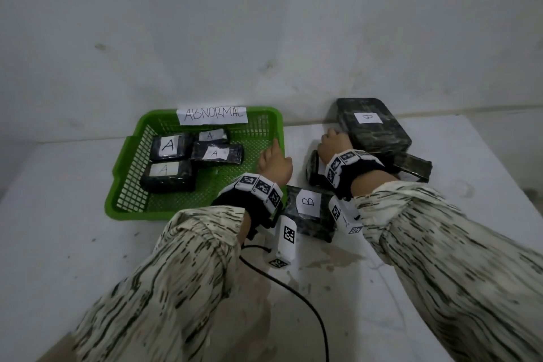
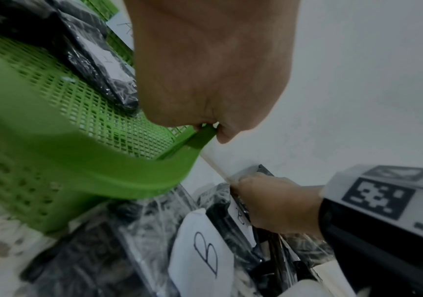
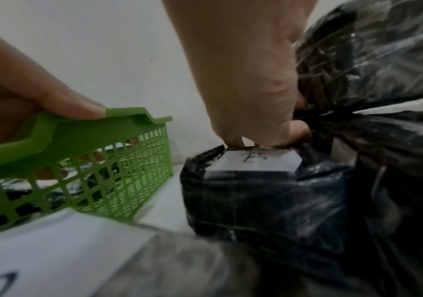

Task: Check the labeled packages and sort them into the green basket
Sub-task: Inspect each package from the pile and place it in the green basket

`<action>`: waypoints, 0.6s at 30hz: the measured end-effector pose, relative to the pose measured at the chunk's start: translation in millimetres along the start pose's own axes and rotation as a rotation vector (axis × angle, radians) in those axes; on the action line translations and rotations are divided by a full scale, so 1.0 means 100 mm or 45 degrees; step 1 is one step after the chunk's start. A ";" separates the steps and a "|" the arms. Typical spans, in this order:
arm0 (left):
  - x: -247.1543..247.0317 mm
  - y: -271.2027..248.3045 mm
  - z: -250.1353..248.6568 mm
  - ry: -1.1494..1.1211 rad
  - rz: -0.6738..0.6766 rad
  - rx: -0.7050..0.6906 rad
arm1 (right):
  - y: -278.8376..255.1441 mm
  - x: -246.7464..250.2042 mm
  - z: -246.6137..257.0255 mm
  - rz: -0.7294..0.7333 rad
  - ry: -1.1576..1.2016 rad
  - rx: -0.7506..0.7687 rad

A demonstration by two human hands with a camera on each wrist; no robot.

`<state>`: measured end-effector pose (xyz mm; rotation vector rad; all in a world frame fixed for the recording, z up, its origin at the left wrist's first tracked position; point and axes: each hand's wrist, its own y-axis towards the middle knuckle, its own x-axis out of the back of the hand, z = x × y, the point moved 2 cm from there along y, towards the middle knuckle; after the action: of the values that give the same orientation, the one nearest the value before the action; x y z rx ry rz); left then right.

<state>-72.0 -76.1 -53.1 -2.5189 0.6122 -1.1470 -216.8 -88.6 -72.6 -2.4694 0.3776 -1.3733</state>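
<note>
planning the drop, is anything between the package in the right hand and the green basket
Only the basket's near wall, which the left hand grips at the rim of the green basket. The right hand holds the small package beside it on bare table.

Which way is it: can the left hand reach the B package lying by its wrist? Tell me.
Probably yes, but not at once: the left hand grips the green basket rim. The B package lies uncovered beside that wrist, so releasing the rim should free it.

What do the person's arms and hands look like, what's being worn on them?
Both arms wear loose cream sleeves streaked with dark dashes. Each wrist carries a black strap ringed by white blocks printed with black square markers: left band, right band. A thin black cable trails from the left wrist. Both hands are bare.
</note>
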 end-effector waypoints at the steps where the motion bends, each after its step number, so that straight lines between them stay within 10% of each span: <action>1: 0.00 0.00 0.01 0.003 0.010 -0.004 | 0.01 0.01 -0.01 0.011 -0.034 0.011; 6: 0.08 0.01 0.05 0.049 0.091 -0.030 | -0.08 0.09 -0.12 -0.205 0.131 -0.004; 12: 0.21 -0.06 0.02 0.006 -0.007 -0.105 | -0.22 0.24 -0.21 -0.719 1.533 -0.218; 18: 0.40 -0.31 -0.09 -0.522 -0.088 -0.339 | -0.53 0.44 -0.03 -0.473 2.629 -0.142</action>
<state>-47.5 -70.3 -7.9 -2.9022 0.6006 -0.5648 -192.7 -56.4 -17.1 -0.1627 0.2766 -3.4324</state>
